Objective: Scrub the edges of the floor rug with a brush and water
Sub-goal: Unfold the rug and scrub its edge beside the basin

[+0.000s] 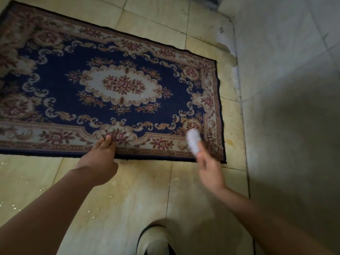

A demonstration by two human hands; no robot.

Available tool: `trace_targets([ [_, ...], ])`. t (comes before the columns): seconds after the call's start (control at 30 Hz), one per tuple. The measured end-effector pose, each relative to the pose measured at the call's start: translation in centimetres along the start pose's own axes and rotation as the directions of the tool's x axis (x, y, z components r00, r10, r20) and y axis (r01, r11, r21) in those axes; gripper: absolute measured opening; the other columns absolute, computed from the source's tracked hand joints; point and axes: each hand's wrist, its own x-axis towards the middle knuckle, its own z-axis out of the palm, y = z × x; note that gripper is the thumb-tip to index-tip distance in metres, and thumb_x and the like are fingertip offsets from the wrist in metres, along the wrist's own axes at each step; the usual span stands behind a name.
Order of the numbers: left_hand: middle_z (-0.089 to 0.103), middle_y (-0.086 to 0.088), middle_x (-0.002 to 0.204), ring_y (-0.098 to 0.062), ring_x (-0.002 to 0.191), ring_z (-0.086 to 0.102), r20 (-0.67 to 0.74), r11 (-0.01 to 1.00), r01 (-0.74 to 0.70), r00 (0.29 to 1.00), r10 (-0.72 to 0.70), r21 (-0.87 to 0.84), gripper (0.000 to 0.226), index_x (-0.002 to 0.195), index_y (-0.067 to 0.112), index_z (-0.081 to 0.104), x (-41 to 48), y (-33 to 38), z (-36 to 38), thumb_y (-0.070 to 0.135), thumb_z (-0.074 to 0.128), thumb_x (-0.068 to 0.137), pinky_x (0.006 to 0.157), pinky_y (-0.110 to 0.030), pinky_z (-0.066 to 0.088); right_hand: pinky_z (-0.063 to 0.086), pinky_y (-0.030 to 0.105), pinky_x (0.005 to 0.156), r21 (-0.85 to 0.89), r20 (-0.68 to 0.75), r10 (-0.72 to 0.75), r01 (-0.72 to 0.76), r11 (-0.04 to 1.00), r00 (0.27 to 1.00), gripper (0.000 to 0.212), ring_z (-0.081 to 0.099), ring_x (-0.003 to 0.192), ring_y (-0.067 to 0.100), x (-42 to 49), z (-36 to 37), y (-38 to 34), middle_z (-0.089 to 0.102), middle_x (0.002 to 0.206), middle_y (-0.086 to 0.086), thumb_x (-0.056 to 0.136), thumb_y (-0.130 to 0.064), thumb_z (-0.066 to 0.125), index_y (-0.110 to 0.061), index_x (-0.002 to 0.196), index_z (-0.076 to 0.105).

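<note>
So on the wet floor (128,190), left hand (104,153) lies flat, fingers straight, pressing the rug (114,85) at its near edge. Right hand (207,166) grips a blurry white brush (192,141) over the near-right corner. Looks mid-scrub; next it probably needs working along that border.

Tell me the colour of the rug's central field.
Navy blue, on the rug, clearest in the head view.

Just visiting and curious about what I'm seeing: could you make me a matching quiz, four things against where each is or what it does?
Things: 1 left hand; 2 right hand; 3 rug; 4 shoe.
States: A holds the white brush; B at the picture's bottom edge; C presses the rug's near border; D lies flat on the tiled floor.
Pairs: 1-C, 2-A, 3-D, 4-B.
</note>
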Motion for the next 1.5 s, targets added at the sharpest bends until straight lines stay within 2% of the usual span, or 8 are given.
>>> trace_targets([
  [0.1,-0.019,-0.002,0.158,-0.017,0.146,-0.012,0.009,1.000,-0.001,1.000,0.001,0.005,0.073,0.152,0.012,-0.003,-0.3,-0.1,0.6,0.022,0.043,0.097,0.119,-0.033,0.008,0.051,0.033,0.052,0.014,-0.278,0.353,-0.364,0.931,0.893,0.051,0.063,0.068,0.030,1.6,1.3,0.0,0.065,0.083,0.019,0.103,-0.022,0.031,-0.023,0.152,0.020],
  [0.33,-0.017,0.002,0.158,-0.016,0.146,-0.009,0.019,0.999,-0.018,1.000,0.018,0.033,0.072,0.153,0.016,0.000,0.1,-0.8,0.2,0.026,0.043,0.096,0.120,-0.035,0.010,0.038,0.014,0.040,-0.016,0.228,-0.295,0.306,0.952,0.928,0.055,0.045,0.042,0.003,-4.1,4.2,-3.5,0.056,0.062,-0.004,0.097,-0.048,0.020,-0.036,0.150,0.012],
  [0.53,-0.021,0.006,0.157,-0.022,0.145,-0.016,-0.004,0.999,0.004,1.000,-0.004,0.050,0.074,0.153,0.023,-0.003,-0.2,-1.1,0.9,0.026,0.044,0.095,0.120,-0.041,0.006,0.048,0.028,0.051,-0.067,-0.244,0.256,-0.280,0.958,0.935,0.050,0.062,0.066,0.026,2.1,3.2,-2.9,0.067,0.086,0.016,0.103,-0.021,0.033,-0.015,0.151,0.023],
  [0.73,-0.025,-0.014,0.155,-0.039,0.143,-0.015,0.014,0.995,0.091,0.996,-0.091,0.043,0.068,0.149,0.042,0.004,-0.2,-2.1,0.2,0.031,0.044,0.095,0.118,-0.049,0.006,0.048,0.029,0.046,0.072,0.294,-0.219,0.206,0.976,0.930,0.050,0.054,0.051,0.014,-5.3,6.3,-8.2,0.059,0.068,0.000,0.103,-0.034,0.031,-0.031,0.151,0.017],
  [0.93,-0.026,-0.017,0.154,-0.039,0.143,-0.015,0.031,0.993,0.096,0.995,-0.099,0.070,0.068,0.148,0.047,0.001,-0.5,-2.8,0.5,0.032,0.043,0.097,0.118,-0.048,0.007,0.048,0.029,0.048,-0.004,-0.180,0.251,-0.256,0.967,0.951,0.044,0.065,0.067,0.024,3.4,2.4,-5.5,0.066,0.085,0.008,0.102,-0.022,0.034,-0.023,0.146,0.035],
  [1.17,-0.018,-0.012,0.157,-0.031,0.146,-0.006,0.006,0.991,0.092,0.996,-0.093,0.096,0.072,0.149,0.041,-0.008,-1.0,-3.4,-0.4,0.032,0.042,0.097,0.119,-0.039,0.006,0.036,0.020,0.045,0.134,0.379,-0.408,0.387,0.912,0.830,0.047,0.047,0.049,0.007,-6.2,8.2,-11.3,0.065,0.073,0.009,0.103,-0.036,0.030,-0.031,0.150,0.024],
  [1.37,-0.018,-0.004,0.158,-0.021,0.147,-0.008,-0.024,0.994,0.092,0.996,-0.091,0.066,0.076,0.151,0.024,-0.010,-1.3,-4.7,0.2,0.027,0.042,0.097,0.119,-0.034,0.001,0.048,0.033,0.044,0.195,-0.112,0.177,-0.153,0.969,0.978,0.048,0.059,0.061,0.019,2.5,6.0,-9.1,0.065,0.082,0.010,0.102,-0.025,0.037,-0.031,0.149,0.028],
  [1.5,-0.017,-0.003,0.158,-0.021,0.147,-0.008,-0.005,0.991,0.116,0.993,-0.116,0.061,0.073,0.152,0.024,-0.006,-1.0,-4.3,-0.1,0.018,0.039,0.095,0.119,-0.035,0.002,0.039,0.011,0.043,0.077,0.156,-0.272,0.263,0.962,0.949,0.055,0.047,0.047,0.002,-3.6,10.5,-11.8,0.056,0.069,-0.002,0.103,-0.042,0.021,-0.019,0.152,0.019],
])
